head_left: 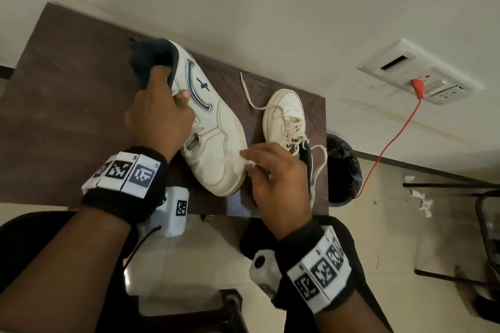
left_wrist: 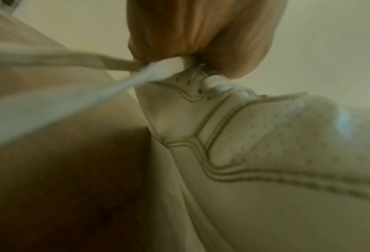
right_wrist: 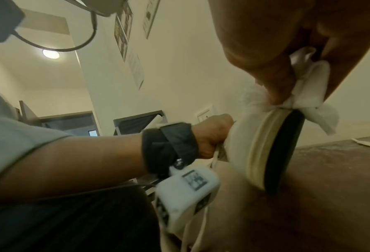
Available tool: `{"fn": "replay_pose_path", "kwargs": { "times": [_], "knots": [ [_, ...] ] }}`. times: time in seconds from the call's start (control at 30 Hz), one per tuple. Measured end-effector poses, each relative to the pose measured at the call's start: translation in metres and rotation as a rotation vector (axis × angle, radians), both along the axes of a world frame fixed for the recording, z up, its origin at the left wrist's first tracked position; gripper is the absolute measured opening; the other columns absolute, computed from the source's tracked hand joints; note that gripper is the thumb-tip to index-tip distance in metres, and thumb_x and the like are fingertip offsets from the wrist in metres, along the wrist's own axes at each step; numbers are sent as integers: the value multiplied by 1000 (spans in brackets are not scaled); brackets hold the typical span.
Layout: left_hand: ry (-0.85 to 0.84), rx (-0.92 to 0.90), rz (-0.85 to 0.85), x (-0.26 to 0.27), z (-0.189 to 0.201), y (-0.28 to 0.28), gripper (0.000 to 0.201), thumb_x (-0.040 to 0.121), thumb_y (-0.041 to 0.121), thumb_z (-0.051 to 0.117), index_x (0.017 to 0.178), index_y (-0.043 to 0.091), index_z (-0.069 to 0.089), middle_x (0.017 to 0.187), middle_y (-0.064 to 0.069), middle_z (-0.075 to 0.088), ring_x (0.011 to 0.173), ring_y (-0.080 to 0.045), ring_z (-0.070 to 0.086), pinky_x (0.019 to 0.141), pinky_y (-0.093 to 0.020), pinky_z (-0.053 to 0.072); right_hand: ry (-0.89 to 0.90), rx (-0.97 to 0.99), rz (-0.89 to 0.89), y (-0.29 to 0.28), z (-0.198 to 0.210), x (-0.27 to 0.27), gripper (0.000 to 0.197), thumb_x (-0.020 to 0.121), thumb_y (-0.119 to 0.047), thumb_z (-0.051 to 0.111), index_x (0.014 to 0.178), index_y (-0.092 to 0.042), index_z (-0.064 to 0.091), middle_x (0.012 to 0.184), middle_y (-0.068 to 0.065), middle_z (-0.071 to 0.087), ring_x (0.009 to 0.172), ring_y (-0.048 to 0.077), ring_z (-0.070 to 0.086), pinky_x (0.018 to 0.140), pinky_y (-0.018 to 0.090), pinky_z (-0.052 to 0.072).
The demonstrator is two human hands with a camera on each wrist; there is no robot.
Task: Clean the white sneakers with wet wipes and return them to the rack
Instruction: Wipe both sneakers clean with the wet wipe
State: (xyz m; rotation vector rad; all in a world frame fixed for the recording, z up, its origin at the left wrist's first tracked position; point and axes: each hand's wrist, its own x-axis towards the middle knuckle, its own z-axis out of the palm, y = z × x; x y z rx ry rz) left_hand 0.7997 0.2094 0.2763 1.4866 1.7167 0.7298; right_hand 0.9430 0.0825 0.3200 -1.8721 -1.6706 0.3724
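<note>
A white sneaker (head_left: 216,138) with a dark collar and blue side trim is tipped on its side on the brown table (head_left: 67,94), toe toward me. My left hand (head_left: 159,113) grips it at the collar and lacing, fingers inside the opening; its perforated toe box (left_wrist: 276,136) fills the left wrist view. My right hand (head_left: 273,170) pinches a crumpled white wet wipe (head_left: 238,163) against the toe's edge near the sole. In the right wrist view the wet wipe (right_wrist: 309,85) is pressed on the sneaker's sole rim (right_wrist: 263,145). The second white sneaker (head_left: 286,116) lies to the right, laces loose.
A black bin (head_left: 343,167) stands at the table's right edge. A red cable (head_left: 392,138) runs from a wall socket panel (head_left: 419,70) toward the floor. Crumpled white tissue (head_left: 422,200) lies on the floor near dark chair legs (head_left: 446,186).
</note>
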Motion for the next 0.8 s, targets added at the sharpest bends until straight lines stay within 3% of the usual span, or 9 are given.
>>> {"fn": "replay_pose_path", "kwargs": {
  "times": [0.17, 0.27, 0.37, 0.53, 0.6, 0.67, 0.73, 0.8],
  "knots": [
    [14, -43, 79, 10, 17, 3, 27, 90, 26, 51, 117, 20, 48, 117, -9, 62, 110, -35, 55, 92, -49, 45, -22, 35, -45, -25, 13, 0, 25, 76, 9, 61, 94, -5, 74, 95, 5, 68, 87, 8, 61, 80, 15, 48],
    [-52, -85, 109, 11, 25, -3, 27, 88, 25, 49, 115, 19, 50, 115, -6, 63, 108, -32, 57, 93, -50, 46, 5, 52, -106, -6, 31, 12, 25, 76, 7, 61, 93, -6, 74, 95, 4, 69, 87, 8, 60, 83, 5, 39],
    [-132, -123, 148, 11, 31, -14, 33, 80, 29, 46, 111, 18, 55, 112, -5, 65, 104, -30, 60, 92, -50, 48, 45, 4, -98, 11, 51, 19, 25, 78, 5, 60, 93, -9, 74, 95, 4, 70, 89, 11, 62, 83, 13, 44],
    [-182, -171, 226, 15, 49, -22, 27, 80, 12, 45, 97, 3, 65, 101, -12, 69, 94, -33, 63, 80, -34, 50, -21, 105, -48, -11, 71, 16, 23, 78, 1, 58, 91, -9, 74, 94, 4, 69, 87, 12, 61, 79, 8, 39],
    [-177, -193, 251, 17, 57, -23, 28, 84, 9, 45, 99, 0, 66, 103, -16, 69, 96, -36, 63, 77, -33, 46, -55, 160, -52, -30, 74, 12, 23, 76, 0, 58, 90, -8, 74, 94, 4, 69, 87, 9, 58, 81, 1, 34],
    [-148, -226, 272, 20, 67, -29, 31, 88, 11, 46, 110, -3, 63, 115, -22, 64, 105, -39, 60, 85, -35, 45, -111, 213, -64, -44, 77, 7, 22, 73, 4, 61, 89, -6, 74, 92, 6, 69, 85, 7, 56, 83, -5, 28],
    [-111, -264, 269, 24, 74, -38, 34, 92, 13, 46, 117, -7, 58, 123, -24, 59, 113, -41, 55, 90, -37, 43, -102, 231, -90, -44, 82, 10, 23, 74, 6, 62, 90, -5, 73, 93, 7, 68, 86, 13, 60, 84, 0, 33],
    [-113, -294, 266, 25, 78, -48, 34, 93, 11, 46, 119, -9, 56, 126, -25, 57, 115, -41, 54, 92, -37, 42, -54, 203, -117, -35, 88, 17, 24, 78, 1, 58, 95, -8, 73, 98, 5, 68, 90, 18, 62, 86, 18, 44]
  ]
}}
